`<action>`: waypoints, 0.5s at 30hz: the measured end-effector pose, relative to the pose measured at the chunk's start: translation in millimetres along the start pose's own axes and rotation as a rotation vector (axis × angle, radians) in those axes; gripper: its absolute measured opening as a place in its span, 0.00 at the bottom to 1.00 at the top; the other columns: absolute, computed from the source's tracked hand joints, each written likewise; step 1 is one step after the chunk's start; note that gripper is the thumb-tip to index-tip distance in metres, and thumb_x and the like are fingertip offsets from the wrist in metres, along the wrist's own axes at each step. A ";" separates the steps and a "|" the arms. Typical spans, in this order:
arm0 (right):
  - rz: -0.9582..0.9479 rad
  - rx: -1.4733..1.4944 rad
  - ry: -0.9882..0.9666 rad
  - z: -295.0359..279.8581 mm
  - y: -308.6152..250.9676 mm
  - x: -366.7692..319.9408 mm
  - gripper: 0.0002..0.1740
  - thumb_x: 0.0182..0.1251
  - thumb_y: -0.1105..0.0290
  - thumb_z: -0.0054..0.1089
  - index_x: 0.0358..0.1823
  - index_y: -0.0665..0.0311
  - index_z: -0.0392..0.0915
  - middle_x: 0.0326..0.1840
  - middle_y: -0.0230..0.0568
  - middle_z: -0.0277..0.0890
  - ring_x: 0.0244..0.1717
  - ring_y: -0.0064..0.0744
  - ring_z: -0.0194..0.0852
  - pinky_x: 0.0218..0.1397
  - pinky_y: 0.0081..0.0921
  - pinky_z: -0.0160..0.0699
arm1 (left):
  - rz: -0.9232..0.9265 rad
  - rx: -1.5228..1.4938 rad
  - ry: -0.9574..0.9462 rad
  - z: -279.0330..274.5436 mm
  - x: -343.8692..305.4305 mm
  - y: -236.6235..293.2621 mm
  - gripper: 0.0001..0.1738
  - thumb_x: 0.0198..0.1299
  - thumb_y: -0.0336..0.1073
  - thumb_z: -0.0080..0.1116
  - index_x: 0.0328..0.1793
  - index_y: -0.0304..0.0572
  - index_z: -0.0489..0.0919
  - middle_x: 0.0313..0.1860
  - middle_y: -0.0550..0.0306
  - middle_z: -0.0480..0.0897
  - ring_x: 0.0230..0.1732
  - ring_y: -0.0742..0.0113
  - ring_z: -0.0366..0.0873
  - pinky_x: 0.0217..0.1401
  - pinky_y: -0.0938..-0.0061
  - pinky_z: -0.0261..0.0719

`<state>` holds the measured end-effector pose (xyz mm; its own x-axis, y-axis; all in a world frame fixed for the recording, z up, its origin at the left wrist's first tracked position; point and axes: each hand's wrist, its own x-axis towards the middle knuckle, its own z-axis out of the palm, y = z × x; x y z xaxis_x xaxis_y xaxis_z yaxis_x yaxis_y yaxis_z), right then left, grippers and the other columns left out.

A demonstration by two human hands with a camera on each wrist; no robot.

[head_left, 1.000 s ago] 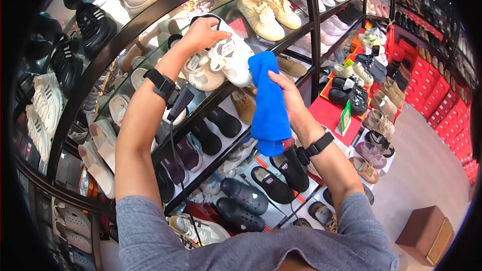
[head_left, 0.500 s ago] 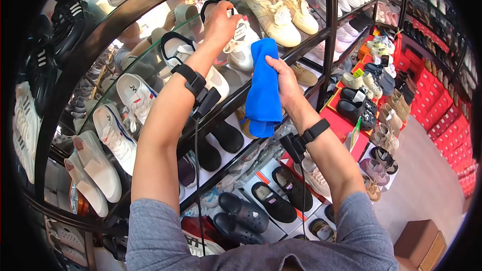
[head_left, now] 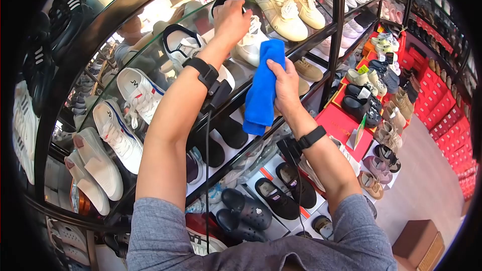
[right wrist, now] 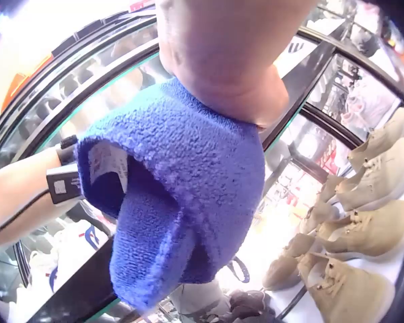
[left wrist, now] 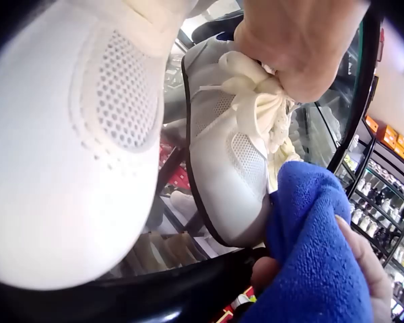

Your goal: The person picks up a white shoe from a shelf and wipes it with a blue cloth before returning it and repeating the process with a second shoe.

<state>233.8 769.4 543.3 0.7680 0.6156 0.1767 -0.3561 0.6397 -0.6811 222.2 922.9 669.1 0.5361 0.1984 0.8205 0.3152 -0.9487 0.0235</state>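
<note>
A white lace-up sneaker [head_left: 252, 47] with mesh panels stands toe-forward at the glass shelf. My left hand [head_left: 232, 22] holds it from above by the collar, its fingers partly hidden in the shoe opening. In the left wrist view, the thumb side of that hand [left wrist: 303, 50] lies over the top of the laces. My right hand [head_left: 287, 86] grips a folded blue cloth [head_left: 262, 93], thumb on the near face. The cloth's upper end is right at the sneaker's toe. Another white shoe [left wrist: 81, 141] looms close on the left in the left wrist view.
Cream sneakers [head_left: 281, 12] stand to the right on the same shelf, white sneakers [head_left: 140, 93] to the left. A black shelf rail [head_left: 296, 47] runs along the front. Black shoes [head_left: 276, 198] and dark clogs [head_left: 246, 208] sit below. Cables [head_left: 208, 185] hang from the wrist cameras.
My left hand and the sneaker have moved back, from over the neighbouring shoe to a place beside the cream pair. The cloth stays near the toe in my right hand. The head view has shifted.
</note>
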 end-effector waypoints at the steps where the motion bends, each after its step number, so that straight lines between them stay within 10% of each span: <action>1: -0.015 0.039 -0.004 -4.6 -2.3 -8.7 0.28 0.58 0.68 0.63 0.58 0.67 0.65 0.40 0.38 0.75 0.34 0.25 0.75 0.35 0.25 0.78 | 0.066 0.057 0.095 -4.7 -5.3 7.9 0.23 0.55 0.42 0.60 0.55 0.39 0.75 0.53 0.46 0.77 0.56 0.48 0.71 0.61 0.59 0.64; 5: 0.162 0.167 -0.046 -36.4 -24.6 -73.1 0.24 0.62 0.65 0.59 0.58 0.63 0.66 0.38 0.35 0.75 0.31 0.26 0.75 0.34 0.26 0.78 | 0.262 -0.241 0.215 -53.7 -56.2 77.4 0.21 0.52 0.34 0.61 0.54 0.41 0.75 0.54 0.48 0.75 0.57 0.49 0.68 0.60 0.60 0.64; 10: 0.385 0.180 -0.020 -97.9 -16.5 -211.0 0.25 0.66 0.60 0.51 0.62 0.61 0.64 0.52 0.42 0.72 0.52 0.35 0.73 0.56 0.35 0.73 | 0.542 -0.597 -0.357 -129.4 -203.2 164.3 0.13 0.50 0.39 0.62 0.41 0.45 0.79 0.49 0.55 0.76 0.61 0.53 0.68 0.69 0.38 0.49; 15: 0.634 0.098 0.014 -129.0 -20.9 -292.5 0.26 0.66 0.59 0.49 0.62 0.63 0.64 0.56 0.45 0.72 0.57 0.37 0.72 0.61 0.37 0.71 | -0.016 -1.086 -0.787 -179.0 -278.7 181.2 0.13 0.52 0.36 0.66 0.42 0.41 0.80 0.44 0.57 0.81 0.52 0.59 0.75 0.64 0.56 0.62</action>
<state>85.3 516.6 414.3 0.3993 0.8824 -0.2487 -0.7899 0.1935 -0.5819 -10.2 651.7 546.9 0.9588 -0.0489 0.2798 -0.2545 -0.5856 0.7696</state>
